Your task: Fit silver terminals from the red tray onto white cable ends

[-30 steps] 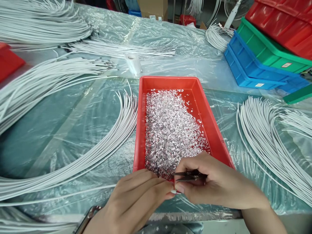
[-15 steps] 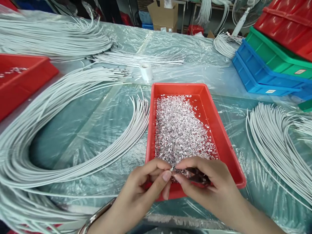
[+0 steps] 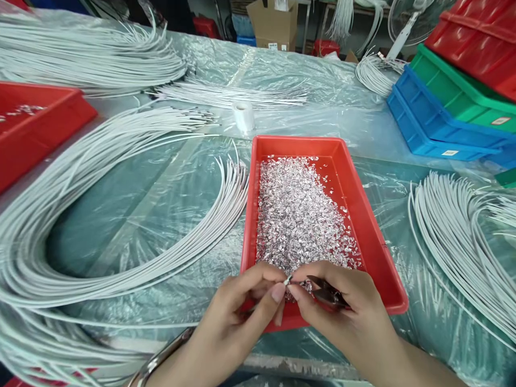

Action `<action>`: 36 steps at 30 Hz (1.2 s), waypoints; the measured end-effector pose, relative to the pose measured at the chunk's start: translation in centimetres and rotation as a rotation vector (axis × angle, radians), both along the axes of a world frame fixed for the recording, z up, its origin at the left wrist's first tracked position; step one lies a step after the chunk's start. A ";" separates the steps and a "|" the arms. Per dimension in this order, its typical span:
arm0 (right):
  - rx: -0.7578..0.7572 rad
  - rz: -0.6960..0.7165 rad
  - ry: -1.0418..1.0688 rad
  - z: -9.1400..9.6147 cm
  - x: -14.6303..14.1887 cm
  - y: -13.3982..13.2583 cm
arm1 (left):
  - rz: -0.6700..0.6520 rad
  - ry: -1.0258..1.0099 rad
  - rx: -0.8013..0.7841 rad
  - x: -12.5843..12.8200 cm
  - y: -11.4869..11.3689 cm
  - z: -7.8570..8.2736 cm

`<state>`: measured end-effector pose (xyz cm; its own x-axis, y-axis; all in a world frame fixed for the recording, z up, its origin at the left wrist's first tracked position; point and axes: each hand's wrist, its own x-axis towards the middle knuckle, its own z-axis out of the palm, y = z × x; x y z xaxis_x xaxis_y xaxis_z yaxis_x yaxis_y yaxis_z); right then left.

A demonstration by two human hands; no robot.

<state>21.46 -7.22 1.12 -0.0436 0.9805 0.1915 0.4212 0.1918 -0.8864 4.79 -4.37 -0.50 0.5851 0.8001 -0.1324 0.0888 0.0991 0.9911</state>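
Observation:
In front of me a white cable (image 3: 286, 281) has its end between the fingertips of both hands. My left hand (image 3: 246, 303) is closed in a pinch just behind that tip, and the cable trails off to the left below it. The thumb and forefinger of my right hand (image 3: 349, 301) meet at the very tip, while a dark pair of pliers (image 3: 327, 293) is tucked in its palm, handles hidden. Both hands hover over the near end of a red tray (image 3: 374, 236), which is heaped with small silvery foil scraps (image 3: 302, 215).
A large bundle of white cables (image 3: 28, 258) curves along the left, and another bundle (image 3: 455, 231) lies at right. A white roll (image 3: 243, 117) stands behind the tray. Stacked blue, green and red crates (image 3: 455, 107) rise at back right. Another red tray (image 3: 44, 129) sits at left.
The hands stay almost in place at the cable tip, with slight finger movement. More of the pliers' dark jaws shows beside the right fingers. The whole view has shifted slightly.

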 end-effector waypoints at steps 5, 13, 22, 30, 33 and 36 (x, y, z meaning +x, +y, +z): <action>0.024 -0.028 0.013 -0.1 -0.2 0.0 | 0.027 0.024 0.012 0.0 -0.1 -0.1; 0.032 -0.012 -0.009 0.0 -0.3 -0.1 | 0.029 0.001 -0.032 0.0 -0.3 -0.3; 0.073 -0.064 -0.046 0.0 -0.3 -0.1 | 0.010 -0.003 -0.020 -0.1 -0.2 -0.3; 0.012 -0.009 -0.030 0.0 -0.1 -0.2 | -0.004 0.018 0.000 0.0 -0.1 -0.2; -0.007 -0.011 -0.033 -0.1 -0.1 -0.1 | -0.002 0.028 -0.002 -0.1 -0.2 -0.4; -0.008 -0.014 -0.033 -0.2 -0.1 0.0 | 0.006 0.036 -0.013 -0.2 -0.3 -0.5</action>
